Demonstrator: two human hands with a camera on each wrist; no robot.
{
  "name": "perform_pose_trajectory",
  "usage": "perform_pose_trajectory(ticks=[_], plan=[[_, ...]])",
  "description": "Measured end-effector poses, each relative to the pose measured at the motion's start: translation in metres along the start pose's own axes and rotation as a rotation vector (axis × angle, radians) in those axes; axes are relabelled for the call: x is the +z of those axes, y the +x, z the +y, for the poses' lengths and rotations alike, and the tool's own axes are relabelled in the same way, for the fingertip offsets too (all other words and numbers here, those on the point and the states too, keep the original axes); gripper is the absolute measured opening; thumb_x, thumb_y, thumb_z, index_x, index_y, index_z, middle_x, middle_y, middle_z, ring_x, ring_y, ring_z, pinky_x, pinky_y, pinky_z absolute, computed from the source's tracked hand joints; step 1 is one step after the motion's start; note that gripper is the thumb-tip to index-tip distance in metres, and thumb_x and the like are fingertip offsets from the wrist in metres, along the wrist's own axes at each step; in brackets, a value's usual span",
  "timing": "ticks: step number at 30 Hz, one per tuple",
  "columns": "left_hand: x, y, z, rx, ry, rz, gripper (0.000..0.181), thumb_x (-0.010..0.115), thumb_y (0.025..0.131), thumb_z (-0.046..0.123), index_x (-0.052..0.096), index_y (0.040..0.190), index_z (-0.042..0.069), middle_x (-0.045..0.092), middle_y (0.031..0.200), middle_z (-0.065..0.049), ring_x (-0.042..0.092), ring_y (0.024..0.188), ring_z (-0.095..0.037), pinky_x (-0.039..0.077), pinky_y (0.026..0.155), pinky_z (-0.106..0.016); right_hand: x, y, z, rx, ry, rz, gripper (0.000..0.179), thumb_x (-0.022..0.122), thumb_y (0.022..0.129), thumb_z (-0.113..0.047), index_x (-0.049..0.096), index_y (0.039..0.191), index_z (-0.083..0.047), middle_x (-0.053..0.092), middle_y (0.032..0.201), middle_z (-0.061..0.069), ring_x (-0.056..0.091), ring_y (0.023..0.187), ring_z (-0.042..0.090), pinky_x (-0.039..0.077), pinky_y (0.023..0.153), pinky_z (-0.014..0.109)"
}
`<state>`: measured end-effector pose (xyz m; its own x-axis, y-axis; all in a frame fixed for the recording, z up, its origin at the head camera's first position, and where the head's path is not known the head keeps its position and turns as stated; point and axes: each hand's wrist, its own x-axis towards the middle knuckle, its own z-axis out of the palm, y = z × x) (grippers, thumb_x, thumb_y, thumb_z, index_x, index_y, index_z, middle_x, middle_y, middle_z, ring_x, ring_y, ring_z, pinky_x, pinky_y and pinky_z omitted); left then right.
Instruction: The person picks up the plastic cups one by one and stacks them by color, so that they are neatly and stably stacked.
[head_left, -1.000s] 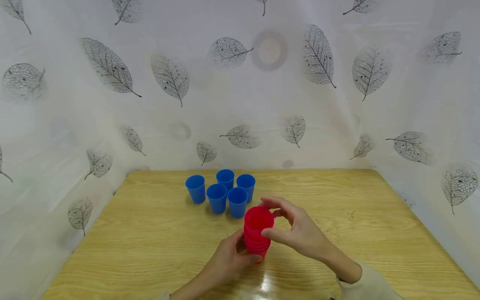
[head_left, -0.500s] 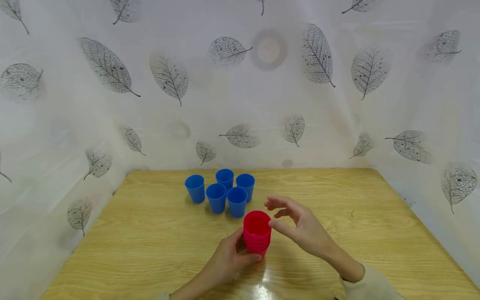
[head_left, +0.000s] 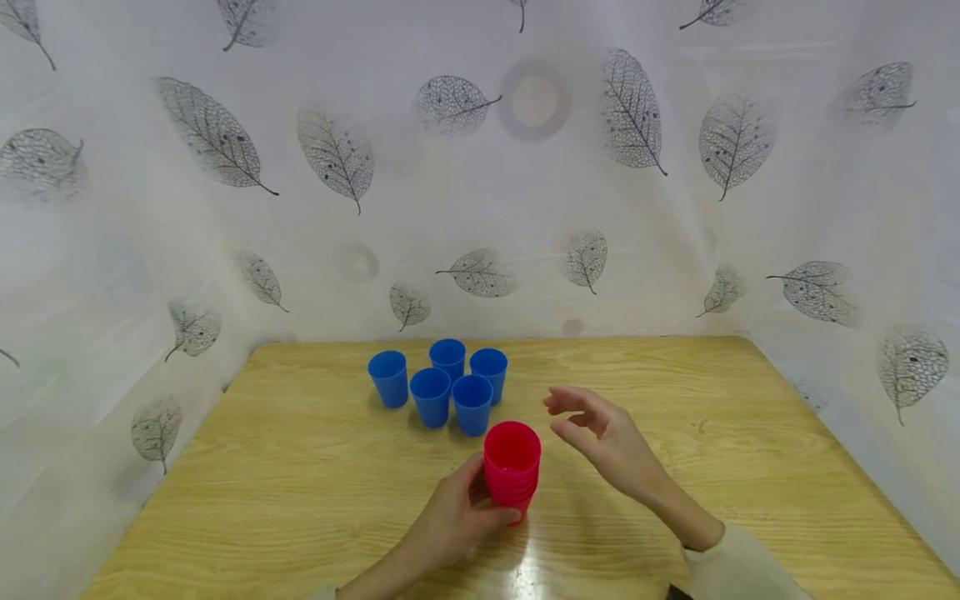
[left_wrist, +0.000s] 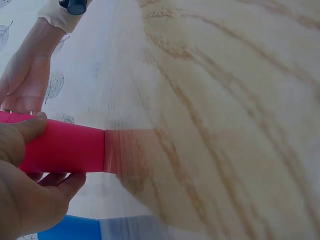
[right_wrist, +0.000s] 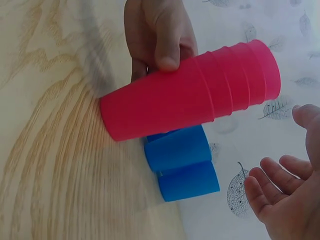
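Note:
A stack of several nested red cups (head_left: 513,467) stands upright near the front middle of the table. My left hand (head_left: 459,510) grips it low down, thumb at the near side and fingers behind. In the right wrist view the stack (right_wrist: 165,102) shows its stepped rims, and the left hand (right_wrist: 165,35) holds its lower part. My right hand (head_left: 617,443) hovers to the right of the stack, apart from it, fingers loosely bent and holding nothing. Its spread fingers also show in the right wrist view, where the right hand (right_wrist: 295,185) is beyond the top rim.
Several blue cups stand upright in a cluster behind the red stack; the nearest blue cup (head_left: 472,406) is just beyond it. The wooden table (head_left: 750,467) is bordered by a pale curtain (head_left: 480,192) printed with leaves.
The top red cup has sunk down into the stack. My right hand has let go and moved away to the right. My left hand keeps its grip.

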<state>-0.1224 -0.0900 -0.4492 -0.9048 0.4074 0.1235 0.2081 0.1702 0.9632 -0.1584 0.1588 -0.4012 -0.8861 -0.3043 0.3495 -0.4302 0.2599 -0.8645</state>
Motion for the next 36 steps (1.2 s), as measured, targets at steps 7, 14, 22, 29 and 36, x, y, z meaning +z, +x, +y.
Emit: perform_pose_trajectory(ticks=[7, 14, 22, 29, 36], plan=[[-0.005, -0.003, 0.000, -0.040, 0.017, 0.001, 0.060, 0.085, 0.087, 0.011, 0.057, 0.140, 0.010, 0.066, 0.133, -0.008, 0.064, 0.122, -0.027, 0.054, 0.104, -0.041, 0.000, 0.004, 0.015, 0.027, -0.006, 0.023, 0.040, 0.069, 0.100, -0.011, 0.060, 0.138, 0.000, 0.068, 0.122, 0.011, 0.067, 0.110, 0.034, 0.059, 0.089, 0.027], [-0.010, -0.007, 0.000, -0.045, 0.012, 0.019, 0.061, 0.085, 0.086, 0.009, 0.056, 0.140, 0.005, 0.065, 0.134, -0.013, 0.064, 0.123, -0.031, 0.054, 0.103, -0.044, 0.005, 0.007, 0.029, 0.009, -0.016, 0.032, 0.040, 0.071, 0.099, -0.009, 0.061, 0.136, 0.001, 0.069, 0.121, 0.011, 0.066, 0.110, 0.031, 0.058, 0.091, 0.029], [-0.017, -0.012, -0.001, -0.040, 0.029, 0.046, 0.061, 0.085, 0.085, 0.008, 0.057, 0.138, 0.002, 0.066, 0.132, -0.016, 0.064, 0.122, -0.034, 0.053, 0.103, -0.047, 0.013, 0.011, 0.037, 0.030, -0.005, 0.022, 0.041, 0.072, 0.098, -0.010, 0.061, 0.136, 0.002, 0.068, 0.122, 0.012, 0.064, 0.113, 0.033, 0.057, 0.093, 0.030], [-0.023, -0.015, 0.000, -0.071, 0.049, 0.063, 0.061, 0.086, 0.085, 0.008, 0.056, 0.138, 0.002, 0.065, 0.133, -0.017, 0.064, 0.122, -0.036, 0.053, 0.103, -0.050, 0.018, 0.016, 0.042, 0.046, -0.015, 0.021, 0.043, 0.073, 0.097, -0.010, 0.061, 0.135, 0.003, 0.068, 0.122, 0.018, 0.064, 0.113, 0.034, 0.058, 0.092, 0.032], [-0.030, -0.018, -0.003, -0.106, 0.064, 0.099, 0.063, 0.086, 0.084, 0.008, 0.056, 0.139, 0.002, 0.065, 0.132, -0.017, 0.064, 0.121, -0.036, 0.054, 0.102, -0.051, 0.023, 0.021, 0.044, 0.058, 0.009, 0.010, 0.046, 0.074, 0.096, -0.009, 0.059, 0.136, 0.005, 0.066, 0.124, 0.026, 0.064, 0.113, 0.038, 0.058, 0.092, 0.034]])
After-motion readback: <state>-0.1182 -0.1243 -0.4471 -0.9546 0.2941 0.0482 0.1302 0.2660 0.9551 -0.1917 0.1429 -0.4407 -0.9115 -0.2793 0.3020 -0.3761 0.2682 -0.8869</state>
